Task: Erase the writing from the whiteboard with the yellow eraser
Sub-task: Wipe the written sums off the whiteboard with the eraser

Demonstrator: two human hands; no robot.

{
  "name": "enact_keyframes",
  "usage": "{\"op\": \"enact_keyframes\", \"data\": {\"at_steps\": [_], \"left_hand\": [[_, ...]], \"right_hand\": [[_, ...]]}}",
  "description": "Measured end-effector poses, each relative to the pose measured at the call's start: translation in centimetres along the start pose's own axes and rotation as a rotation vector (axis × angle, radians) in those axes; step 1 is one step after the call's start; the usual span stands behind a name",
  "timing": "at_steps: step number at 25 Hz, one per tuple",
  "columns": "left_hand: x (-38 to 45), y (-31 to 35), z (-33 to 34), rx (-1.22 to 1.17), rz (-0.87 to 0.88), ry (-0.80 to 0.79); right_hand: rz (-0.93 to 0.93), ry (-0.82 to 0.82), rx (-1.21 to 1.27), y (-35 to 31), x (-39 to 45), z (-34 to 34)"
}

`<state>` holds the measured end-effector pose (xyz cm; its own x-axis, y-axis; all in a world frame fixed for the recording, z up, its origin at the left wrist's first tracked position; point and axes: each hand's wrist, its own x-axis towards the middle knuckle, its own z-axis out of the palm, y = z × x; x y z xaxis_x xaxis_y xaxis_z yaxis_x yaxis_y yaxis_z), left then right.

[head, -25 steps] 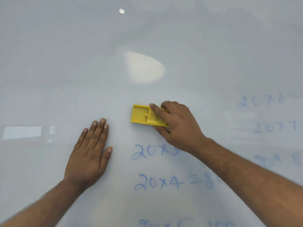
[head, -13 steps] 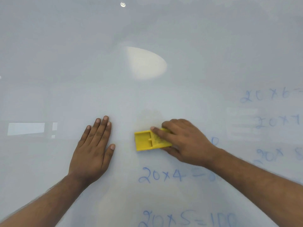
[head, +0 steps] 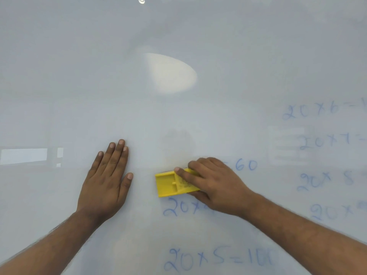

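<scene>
Smearing is your risk: your right hand (head: 215, 185) grips the eraser (head: 174, 183) pressed on the whiteboard (head: 178, 116), just above the "20×" line (head: 184, 208); a tilted pad would leave streaks. Your left hand (head: 106, 181) lies flat, fingers straight, beside it. Open board lies above; writing remains right and below.

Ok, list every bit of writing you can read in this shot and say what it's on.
All in blue marker on the whiteboard:
"20 x 5 = 100", last digits faint.
"20 x", the rest hidden by the right hand.
"60", beside that hand.
"20 x 6 =", faint, cut off at the frame edge.
"20 x 7", faint.
Two more lines below start "20 x"; the rest is unreadable.
Print on the yellow eraser: too small to read.
</scene>
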<state>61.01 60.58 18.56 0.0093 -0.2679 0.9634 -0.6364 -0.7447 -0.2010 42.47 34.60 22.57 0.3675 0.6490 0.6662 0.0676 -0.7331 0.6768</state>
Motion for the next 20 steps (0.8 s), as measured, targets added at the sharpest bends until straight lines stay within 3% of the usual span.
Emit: {"op": "enact_keyframes", "data": {"at_steps": [6, 10, 14, 20], "left_hand": [[-0.2, 0.1, 0.2, -0.007, -0.001, 0.005], [-0.4, -0.1, 0.2, -0.015, -0.001, -0.004], [-0.5, 0.1, 0.0, -0.014, -0.018, -0.035], [0.1, 2.0, -0.3, -0.027, -0.034, -0.030]], "right_hand": [[0.304, 0.125, 0.012, 1.5, 1.8, -0.7], [0.210, 0.087, 0.046, -1.2, 0.9, 0.6], [0.091, -0.005, -0.020, 0.9, -2.1, -1.1], [0.320, 0.083, -0.017, 3.0, -2.0, -2.2]]}}
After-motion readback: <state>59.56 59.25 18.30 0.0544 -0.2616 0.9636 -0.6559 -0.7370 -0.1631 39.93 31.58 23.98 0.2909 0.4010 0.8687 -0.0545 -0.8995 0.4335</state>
